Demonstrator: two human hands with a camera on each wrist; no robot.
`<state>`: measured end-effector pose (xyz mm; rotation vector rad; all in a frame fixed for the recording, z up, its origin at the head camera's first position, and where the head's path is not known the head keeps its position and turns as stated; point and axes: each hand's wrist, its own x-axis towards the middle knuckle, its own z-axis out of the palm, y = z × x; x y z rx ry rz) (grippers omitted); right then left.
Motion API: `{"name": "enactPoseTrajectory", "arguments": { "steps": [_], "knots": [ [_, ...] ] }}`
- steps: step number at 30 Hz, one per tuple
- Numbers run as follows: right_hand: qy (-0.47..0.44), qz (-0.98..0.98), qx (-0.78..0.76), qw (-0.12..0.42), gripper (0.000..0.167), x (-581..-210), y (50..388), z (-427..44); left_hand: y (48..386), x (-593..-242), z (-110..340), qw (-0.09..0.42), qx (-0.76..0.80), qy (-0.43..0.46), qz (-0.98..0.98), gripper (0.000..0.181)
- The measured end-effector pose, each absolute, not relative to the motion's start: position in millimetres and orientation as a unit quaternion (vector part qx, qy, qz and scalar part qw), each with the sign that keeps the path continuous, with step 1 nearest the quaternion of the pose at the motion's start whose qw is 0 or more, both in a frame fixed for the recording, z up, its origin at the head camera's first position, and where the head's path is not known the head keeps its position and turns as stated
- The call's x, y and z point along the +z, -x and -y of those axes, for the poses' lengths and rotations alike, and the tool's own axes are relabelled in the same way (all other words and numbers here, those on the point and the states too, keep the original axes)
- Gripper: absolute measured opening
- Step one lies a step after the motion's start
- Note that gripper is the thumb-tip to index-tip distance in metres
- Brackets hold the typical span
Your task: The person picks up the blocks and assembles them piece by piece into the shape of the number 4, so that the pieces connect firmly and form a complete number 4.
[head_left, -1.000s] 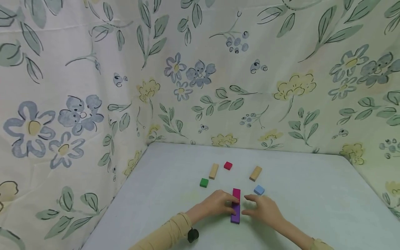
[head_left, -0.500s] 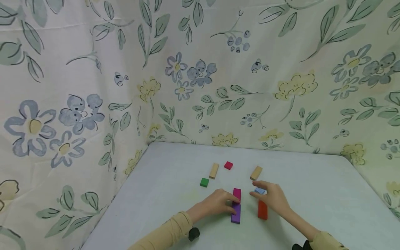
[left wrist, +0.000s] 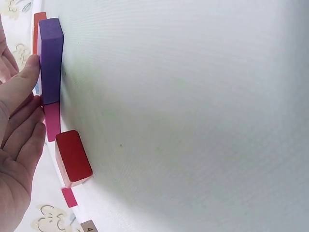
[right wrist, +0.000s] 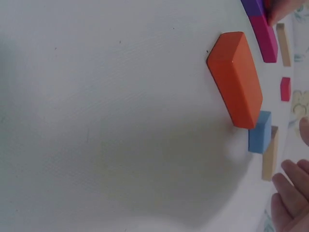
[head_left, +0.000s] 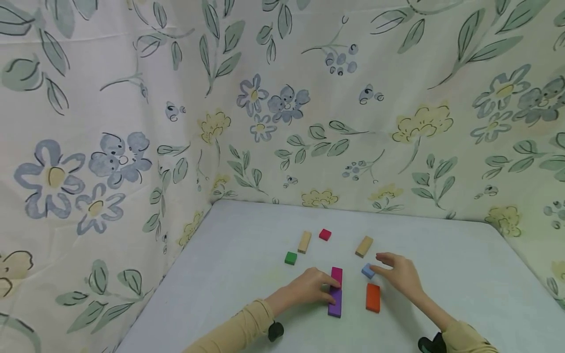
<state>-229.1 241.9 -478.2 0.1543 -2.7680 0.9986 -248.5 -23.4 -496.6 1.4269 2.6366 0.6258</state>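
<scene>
In the head view, my left hand [head_left: 311, 286] rests at the join of a purple block [head_left: 335, 306] and a magenta block [head_left: 337, 274] laid end to end. From the left wrist, its thumb touches the purple block while the other fingers lie near the magenta one. A red block [left wrist: 75, 157] sits on the table there, hidden under the hand in the head view. My right hand [head_left: 400, 275] hovers, thumb and fingers apart and nothing between them, just right of a small blue block [head_left: 368, 271]. An orange-red block [head_left: 372, 297] lies in front of the blue one.
Farther back are two wooden blocks, one on the left [head_left: 304, 242] and one on the right [head_left: 364, 246]. A small red block [head_left: 325, 235] and a green block [head_left: 291, 258] lie there too. Floral cloth [head_left: 282, 127] stands behind the white table [head_left: 229, 264].
My right hand has moved right and back, from beside the purple block to the blue block, uncovering the orange-red block. The left hand has stayed in place.
</scene>
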Motion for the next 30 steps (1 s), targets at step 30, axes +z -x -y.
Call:
{"name": "enactPoseTrajectory", "arguments": {
  "steps": [30],
  "knots": [
    [-0.003,0.958,0.284,0.025,0.049,-494.2,229.2,-238.6,248.9,-497.3,21.0,0.051,0.205,-0.446,-0.87,0.037]
  ]
}}
